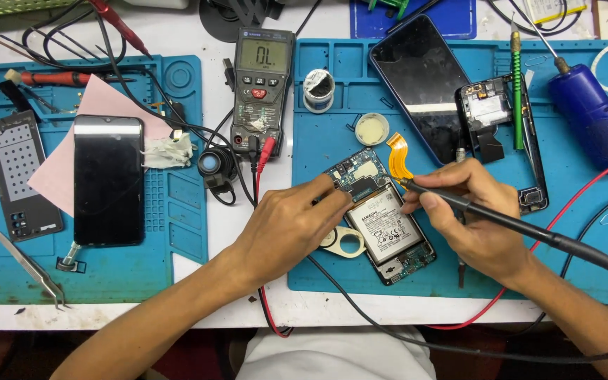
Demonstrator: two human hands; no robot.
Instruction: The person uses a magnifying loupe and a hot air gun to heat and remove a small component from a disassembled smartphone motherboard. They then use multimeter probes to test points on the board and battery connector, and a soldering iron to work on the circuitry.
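From my seat I see a white bench [219, 28] carrying two blue work mats; on the left mat [177, 239] lie a grey back cover [21, 172], a pink sheet [100, 98], a dark phone [108, 180] lying screen-up along the near-far line, and tweezers [29, 267] near the front edge; in the gap between the mats stands a multimeter [262, 88] with red and black leads plugged in at its base.

On the right mat [332, 267] the opened phone [381, 214] lies on its face, battery showing; its long axis runs diagonally, the circuit-board end pointing far-left and the port end near-right; beyond it lie an orange flex cable [400, 156], a second dark phone [423, 84] and a blue-handled tool [592, 116].

My left hand [286, 225] comes in from the lower left, palm down, fingers curled and their tips pressing on the board end of the opened phone; whether it pinches a probe there I cannot tell; my right hand [469, 214] comes from the lower right, closed in a pen grip on a black probe [452, 200], whose tip points left and sits just over the phone's upper right edge.
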